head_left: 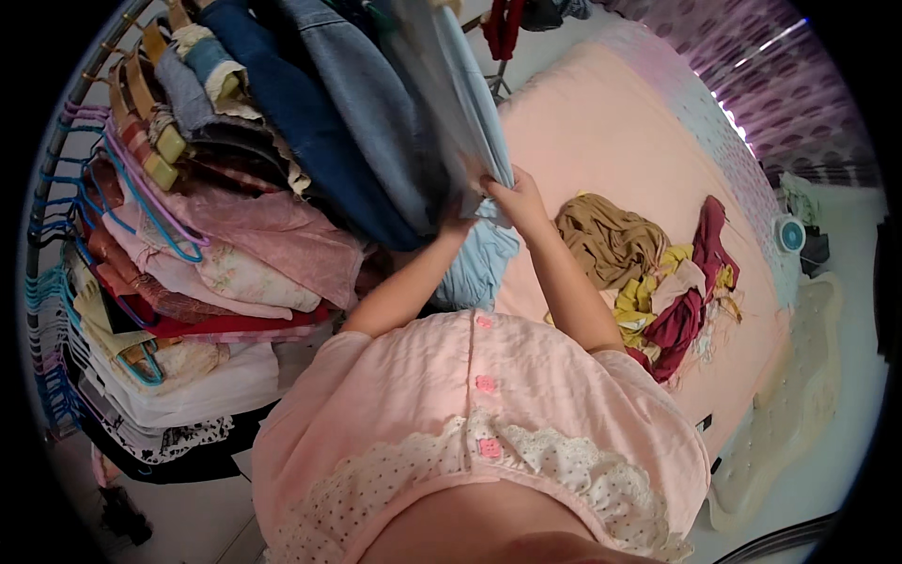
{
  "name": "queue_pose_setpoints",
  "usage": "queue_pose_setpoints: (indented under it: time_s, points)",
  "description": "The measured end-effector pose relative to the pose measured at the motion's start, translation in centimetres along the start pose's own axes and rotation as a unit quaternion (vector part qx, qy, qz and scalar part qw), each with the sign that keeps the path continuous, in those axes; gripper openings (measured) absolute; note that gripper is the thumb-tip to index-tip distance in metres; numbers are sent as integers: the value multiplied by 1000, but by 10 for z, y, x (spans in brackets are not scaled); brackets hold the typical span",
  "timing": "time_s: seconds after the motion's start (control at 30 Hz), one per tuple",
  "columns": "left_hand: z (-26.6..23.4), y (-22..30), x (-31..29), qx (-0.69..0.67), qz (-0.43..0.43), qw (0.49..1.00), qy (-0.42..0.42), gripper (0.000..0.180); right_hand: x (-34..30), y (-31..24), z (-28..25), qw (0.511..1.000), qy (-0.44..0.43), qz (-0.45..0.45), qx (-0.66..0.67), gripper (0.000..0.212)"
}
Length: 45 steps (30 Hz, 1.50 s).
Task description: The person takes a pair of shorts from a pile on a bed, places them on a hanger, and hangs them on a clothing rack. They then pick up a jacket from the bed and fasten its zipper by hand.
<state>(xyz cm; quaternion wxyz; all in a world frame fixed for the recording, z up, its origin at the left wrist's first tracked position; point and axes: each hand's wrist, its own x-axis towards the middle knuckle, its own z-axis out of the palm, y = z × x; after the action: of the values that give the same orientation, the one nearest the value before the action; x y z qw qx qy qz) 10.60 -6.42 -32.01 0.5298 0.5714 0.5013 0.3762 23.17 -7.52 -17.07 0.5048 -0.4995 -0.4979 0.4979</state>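
A light blue garment (476,103) hangs in front of me at the top, its near part blurred by motion. My right hand (518,199) is closed on its lower edge, thumb and fingers pinching the fabric. My left hand (455,224) is at the same lower edge, close to the right hand; its fingers are mostly hidden by the cloth and smeared. Just under both hands lies bunched light blue cloth (481,267); I cannot tell whether it belongs to the same garment. Blue jeans (362,117) hang directly left of the garment.
A curved rack rail (49,179) on the left carries several clothes on coloured hangers (155,202). To the right is a bed with a peach sheet (601,141), where a brown garment (611,240) and dark red cloth (678,324) lie heaped. A small fan (790,234) stands beyond it.
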Motion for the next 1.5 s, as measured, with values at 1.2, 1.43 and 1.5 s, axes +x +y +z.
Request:
queue_pose_setpoints:
  time_s: [1.2,1.43,1.5]
  points:
    - [-43,117,4,-16,7,999,-31,13,105,87,-68,965,174,127,149,19]
    - [-62,153,21,39,143,987,-62,10,210,21,-19,949,53,34,310,20]
    - [-71,155,26,23,142,987,-69,10,218,0,2,924,15,0,383,20]
